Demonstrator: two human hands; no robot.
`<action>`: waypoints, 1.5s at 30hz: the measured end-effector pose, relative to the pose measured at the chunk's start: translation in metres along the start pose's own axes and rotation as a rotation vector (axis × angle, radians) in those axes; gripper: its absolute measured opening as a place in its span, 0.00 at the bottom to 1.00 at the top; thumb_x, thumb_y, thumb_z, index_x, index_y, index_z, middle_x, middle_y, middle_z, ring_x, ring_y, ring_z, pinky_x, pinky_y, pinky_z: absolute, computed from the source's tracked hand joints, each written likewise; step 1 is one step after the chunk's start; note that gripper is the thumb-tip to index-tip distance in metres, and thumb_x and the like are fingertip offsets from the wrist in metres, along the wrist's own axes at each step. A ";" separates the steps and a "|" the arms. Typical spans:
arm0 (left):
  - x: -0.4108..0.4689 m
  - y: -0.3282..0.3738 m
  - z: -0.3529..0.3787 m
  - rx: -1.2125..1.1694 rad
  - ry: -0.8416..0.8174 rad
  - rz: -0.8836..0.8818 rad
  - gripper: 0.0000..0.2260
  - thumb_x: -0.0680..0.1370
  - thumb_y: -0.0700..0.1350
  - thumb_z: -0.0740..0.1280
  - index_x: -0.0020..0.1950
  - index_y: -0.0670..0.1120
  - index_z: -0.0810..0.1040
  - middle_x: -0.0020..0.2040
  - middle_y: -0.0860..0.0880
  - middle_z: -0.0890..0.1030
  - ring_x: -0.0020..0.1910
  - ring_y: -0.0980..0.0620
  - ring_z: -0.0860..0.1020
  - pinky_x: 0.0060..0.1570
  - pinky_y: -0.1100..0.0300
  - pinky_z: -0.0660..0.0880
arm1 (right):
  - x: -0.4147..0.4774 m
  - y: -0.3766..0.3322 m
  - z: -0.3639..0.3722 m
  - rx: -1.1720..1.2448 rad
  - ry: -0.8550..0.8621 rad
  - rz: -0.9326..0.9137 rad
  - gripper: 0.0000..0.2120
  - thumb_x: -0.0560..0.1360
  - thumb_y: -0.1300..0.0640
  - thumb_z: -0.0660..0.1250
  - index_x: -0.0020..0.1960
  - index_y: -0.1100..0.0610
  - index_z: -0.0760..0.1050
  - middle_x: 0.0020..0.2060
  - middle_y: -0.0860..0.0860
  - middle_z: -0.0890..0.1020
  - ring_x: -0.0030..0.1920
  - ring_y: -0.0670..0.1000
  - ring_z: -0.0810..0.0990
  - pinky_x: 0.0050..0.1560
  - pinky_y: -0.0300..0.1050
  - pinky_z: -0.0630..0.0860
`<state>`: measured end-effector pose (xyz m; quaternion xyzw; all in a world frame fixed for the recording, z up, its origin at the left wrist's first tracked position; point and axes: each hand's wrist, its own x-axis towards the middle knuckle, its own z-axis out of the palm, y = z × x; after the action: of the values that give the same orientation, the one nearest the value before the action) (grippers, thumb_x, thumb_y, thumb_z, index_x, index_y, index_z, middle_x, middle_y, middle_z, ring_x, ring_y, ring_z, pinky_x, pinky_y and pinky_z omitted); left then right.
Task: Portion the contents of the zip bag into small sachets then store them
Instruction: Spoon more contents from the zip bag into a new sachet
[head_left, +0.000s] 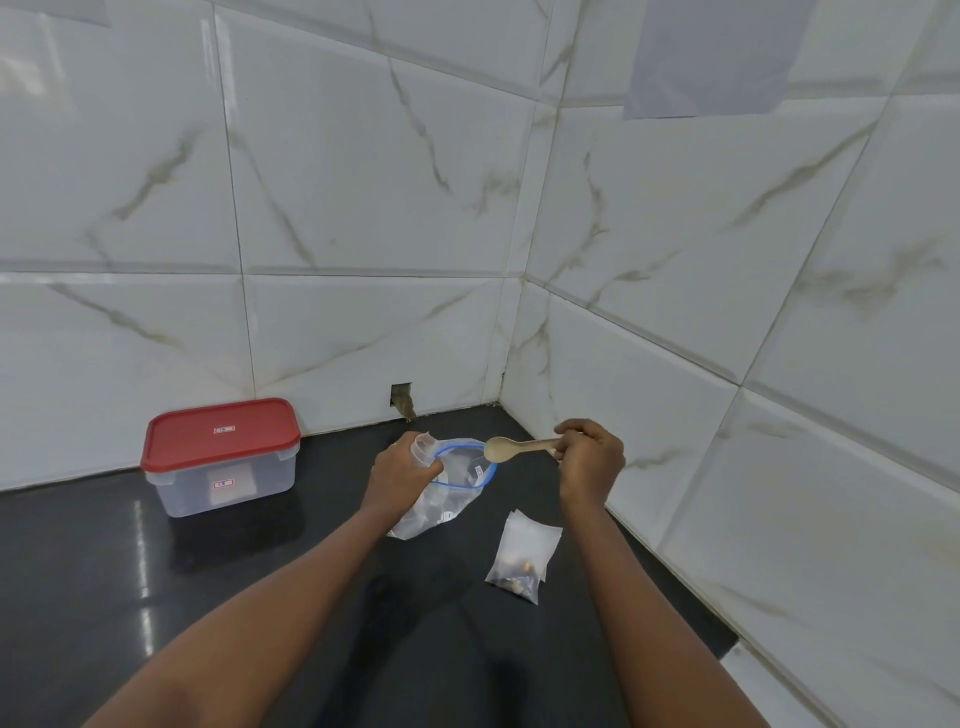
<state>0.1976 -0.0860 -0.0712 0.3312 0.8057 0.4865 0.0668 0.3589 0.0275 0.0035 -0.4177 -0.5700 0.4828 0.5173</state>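
Two bare forearms reach up from the bottom edge over a glossy black desk. On the left hand the fingers are curled round the near rim of a clear plastic zip bag with a blue seal line, holding its mouth open in a wide oval. The bag sits slumped on the desk close to the corner where the two walls meet, its bottom resting just ahead of the left wrist. A bit of clear plastic sticks up from the same grip above the knuckles; whether it belongs to the bag or is a separate sachet cannot be told. The right hand has its fingers pinched on the handle end of a pale wooden spoon, which lies roughly level with its bowl pointing left, over the far rim of the bag's mouth. Small clear plastic sachets lie flat and overlapping on the desk, just right of the bag and apart from it, below the right wrist; the top one has dark brown bits gathered at its near end. Well to the left, by the back wall, stands a rectangular clear plastic container with a red lid, lid on. White marble-veined wall tiles close the corner, with a small notch cut at the base.
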 end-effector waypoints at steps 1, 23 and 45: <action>0.000 0.000 -0.001 -0.011 0.010 0.001 0.16 0.75 0.46 0.68 0.62 0.46 0.73 0.58 0.46 0.79 0.54 0.49 0.76 0.52 0.58 0.73 | 0.000 0.003 -0.002 0.030 -0.007 0.022 0.18 0.67 0.73 0.60 0.29 0.54 0.78 0.25 0.53 0.77 0.28 0.52 0.74 0.30 0.42 0.71; -0.017 -0.025 -0.015 -0.069 -0.041 0.253 0.16 0.71 0.50 0.68 0.52 0.42 0.79 0.46 0.49 0.81 0.42 0.55 0.78 0.42 0.76 0.70 | -0.050 0.056 0.077 -1.140 -0.646 -0.422 0.10 0.79 0.62 0.61 0.59 0.60 0.76 0.53 0.56 0.81 0.51 0.53 0.82 0.53 0.44 0.78; 0.009 -0.038 -0.025 0.133 -0.194 0.302 0.17 0.75 0.39 0.68 0.62 0.37 0.74 0.59 0.40 0.78 0.56 0.44 0.78 0.57 0.64 0.69 | -0.080 0.074 0.103 -0.723 -0.529 0.069 0.14 0.80 0.64 0.56 0.61 0.64 0.75 0.57 0.58 0.79 0.57 0.53 0.78 0.52 0.39 0.73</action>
<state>0.1625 -0.1108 -0.0876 0.4975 0.7670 0.4023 0.0485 0.2642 -0.0488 -0.0842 -0.4527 -0.8004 0.3598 0.1582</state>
